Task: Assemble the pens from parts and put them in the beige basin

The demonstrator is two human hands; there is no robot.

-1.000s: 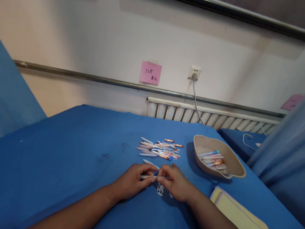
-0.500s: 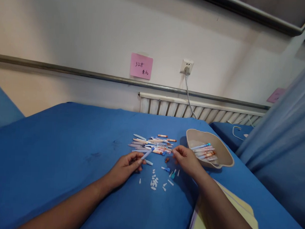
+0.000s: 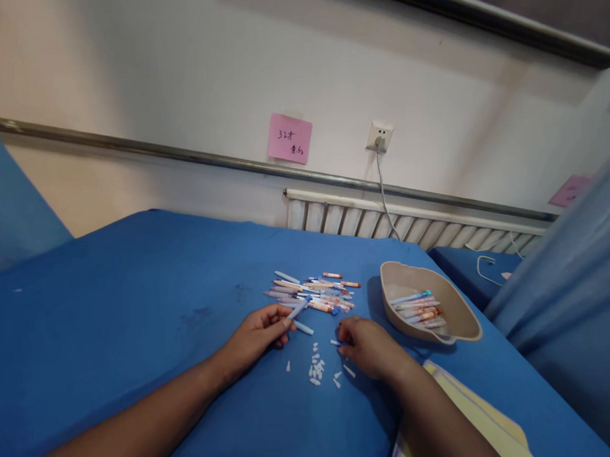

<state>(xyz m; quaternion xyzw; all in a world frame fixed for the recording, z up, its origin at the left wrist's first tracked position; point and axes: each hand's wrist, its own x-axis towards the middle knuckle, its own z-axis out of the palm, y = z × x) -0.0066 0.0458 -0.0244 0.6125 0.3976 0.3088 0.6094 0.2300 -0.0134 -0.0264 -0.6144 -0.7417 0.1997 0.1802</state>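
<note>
My left hand (image 3: 266,326) is closed around a pale blue pen barrel (image 3: 298,309) with a darker blue upper end, held tilted above the cloth. Another light blue pen barrel (image 3: 303,328) lies just beyond its fingertips. My right hand (image 3: 368,344) is low over the cloth, its thumb and fingers pinched at a small blue pen part with a white tip (image 3: 334,342). Small white cone-shaped pieces (image 3: 317,371) lie in a loose cluster between the hands. Behind them is a pile of assorted pens and barrels (image 3: 313,293).
A beige bin (image 3: 464,327) holding several pens stands at the right. A folded yellow cloth (image 3: 471,421) lies under my right forearm. Blue cloth (image 3: 147,296) covers the table. A radiator (image 3: 350,217), a metal rail and a plugged-in socket (image 3: 379,136) are along the wall.
My right hand has come down and toward me from beside the pile to the small blue part on the cloth. My left hand keeps its hold on the barrel. The view has shifted slightly.
</note>
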